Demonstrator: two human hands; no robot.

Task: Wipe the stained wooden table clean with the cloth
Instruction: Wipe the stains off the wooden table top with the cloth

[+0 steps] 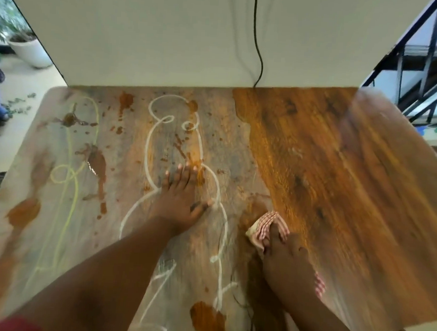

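Observation:
The wooden table (pixel 337 170) fills the view. Its right part is clean, glossy brown wood. Its left and middle part is dull grey, with brown splashes (pixel 97 162) and white (pixel 151 142) and yellow (pixel 70 149) chalk lines. My left hand (pixel 179 198) lies flat on the dirty middle area, fingers spread and holding nothing. My right hand (pixel 285 263) presses a pink-and-white striped cloth (pixel 267 225) onto the table at the border between clean and dirty wood. Most of the cloth is hidden under that hand.
A white upright board (pixel 168 38) stands along the table's far edge, with a black cable (pixel 259 42) hanging down it. A white plant pot (pixel 29 49) sits on the floor at far left. Dark railings (pixel 421 74) rise at far right.

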